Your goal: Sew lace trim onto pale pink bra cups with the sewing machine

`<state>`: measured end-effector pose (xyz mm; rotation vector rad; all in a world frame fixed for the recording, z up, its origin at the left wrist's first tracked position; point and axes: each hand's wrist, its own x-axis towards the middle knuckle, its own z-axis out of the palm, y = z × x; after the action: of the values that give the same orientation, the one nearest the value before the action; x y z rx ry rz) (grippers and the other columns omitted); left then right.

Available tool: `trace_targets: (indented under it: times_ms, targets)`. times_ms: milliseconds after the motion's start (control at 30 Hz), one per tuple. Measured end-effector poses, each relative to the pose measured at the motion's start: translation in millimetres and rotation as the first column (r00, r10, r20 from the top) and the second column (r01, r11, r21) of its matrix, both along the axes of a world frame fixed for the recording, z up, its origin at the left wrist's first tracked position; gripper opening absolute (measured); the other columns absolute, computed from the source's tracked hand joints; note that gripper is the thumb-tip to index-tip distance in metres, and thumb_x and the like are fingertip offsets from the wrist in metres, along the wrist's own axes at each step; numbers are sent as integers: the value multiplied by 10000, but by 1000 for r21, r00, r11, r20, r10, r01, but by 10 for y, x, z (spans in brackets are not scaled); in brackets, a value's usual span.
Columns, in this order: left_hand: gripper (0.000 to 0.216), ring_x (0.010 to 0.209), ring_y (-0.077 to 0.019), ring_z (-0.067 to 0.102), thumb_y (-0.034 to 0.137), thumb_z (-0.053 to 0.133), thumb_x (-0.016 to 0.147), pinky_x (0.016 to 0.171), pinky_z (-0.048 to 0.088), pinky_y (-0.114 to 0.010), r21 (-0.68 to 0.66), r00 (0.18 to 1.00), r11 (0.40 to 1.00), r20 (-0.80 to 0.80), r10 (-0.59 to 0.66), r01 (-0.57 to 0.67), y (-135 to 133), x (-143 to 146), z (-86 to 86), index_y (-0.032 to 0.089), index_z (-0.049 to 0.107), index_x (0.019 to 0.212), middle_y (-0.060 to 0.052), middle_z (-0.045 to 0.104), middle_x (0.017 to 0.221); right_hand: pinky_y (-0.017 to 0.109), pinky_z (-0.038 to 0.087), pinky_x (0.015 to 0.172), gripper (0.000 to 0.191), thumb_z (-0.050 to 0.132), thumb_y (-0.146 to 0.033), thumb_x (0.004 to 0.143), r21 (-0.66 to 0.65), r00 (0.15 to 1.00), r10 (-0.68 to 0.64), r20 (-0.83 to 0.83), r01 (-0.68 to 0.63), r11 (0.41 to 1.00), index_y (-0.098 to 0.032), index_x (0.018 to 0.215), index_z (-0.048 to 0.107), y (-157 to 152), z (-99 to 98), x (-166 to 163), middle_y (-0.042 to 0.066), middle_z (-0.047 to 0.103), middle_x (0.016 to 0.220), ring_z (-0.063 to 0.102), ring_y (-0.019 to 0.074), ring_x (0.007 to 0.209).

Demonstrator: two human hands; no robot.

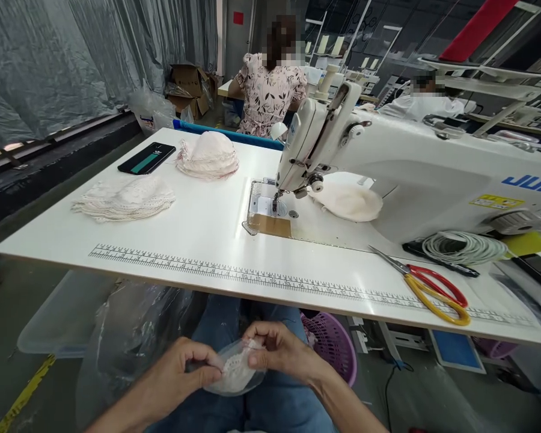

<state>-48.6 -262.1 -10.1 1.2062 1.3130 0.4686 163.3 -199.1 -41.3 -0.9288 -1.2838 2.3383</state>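
Observation:
Over my lap, below the table's front edge, a small white lace fabric piece [237,371] with a sheer, rounded border is stretched between my two hands. My left hand [192,367] pinches its left edge between thumb and fingers. The upper right edge is gripped by my right hand [277,352], thumb in front. On the table lie a stack of white lace pieces [125,198] and, behind it, a stack of pale pink, cup-shaped fabric pieces [208,155].
A white sewing machine [324,138] stands on the table, with a cream fabric piece [349,201] under its arm. Scissors [426,288] lie near the front right edge. A phone [146,157] rests at left. A purple basket [338,346] is below; a person [270,90] sits ahead.

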Motion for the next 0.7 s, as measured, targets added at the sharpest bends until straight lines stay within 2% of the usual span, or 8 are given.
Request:
trace_targets:
  times_ms: [167,300,400,500,600,700]
  targets:
    - [268,587,-122,363,322,529,756,550,288,-210,-114,995,991,78,-61,70,-25,-27,57,161,740,718,19,501,591,202,392,582,350,850,-347,519,13,998,65,7,-65,998,-116,716,676,-4,41,-83,-7,610,650,514,82,594]
    - [220,575,-106,306,271,564,720,531,244,-207,-181,992,981,118,-51,72,-65,-86,25,141,737,757,39,423,565,197,386,573,336,860,-327,498,2,997,75,9,-75,997,-120,677,665,-12,25,-81,-16,603,647,502,72,579]
    - [179,576,-100,318,233,610,666,534,248,-194,-232,984,971,177,-13,55,-94,-111,-13,116,722,743,44,442,565,205,399,586,329,846,-345,536,-15,998,65,22,-64,998,-119,675,652,-16,-11,-25,-11,604,652,518,80,593]
    - [175,551,-90,308,240,617,678,512,236,-188,-235,985,971,174,3,39,-114,-122,-23,105,716,726,49,439,544,208,406,590,315,830,-345,580,-32,998,58,37,-57,998,-116,690,643,-15,-45,31,-1,612,654,532,87,603]
    - [188,518,-82,292,246,601,712,482,211,-190,-229,983,971,179,-25,67,-117,-138,12,109,727,731,55,424,513,206,411,584,317,829,-345,584,-51,998,57,39,-55,997,-120,687,630,-15,-71,56,-14,600,627,523,78,574]
    - [197,530,-89,346,245,588,735,498,252,-188,-218,977,971,205,-56,102,-108,-163,67,124,741,761,36,503,543,208,420,584,331,829,-356,579,-67,998,57,31,-55,996,-127,677,611,-20,-94,54,-25,587,612,517,73,555]
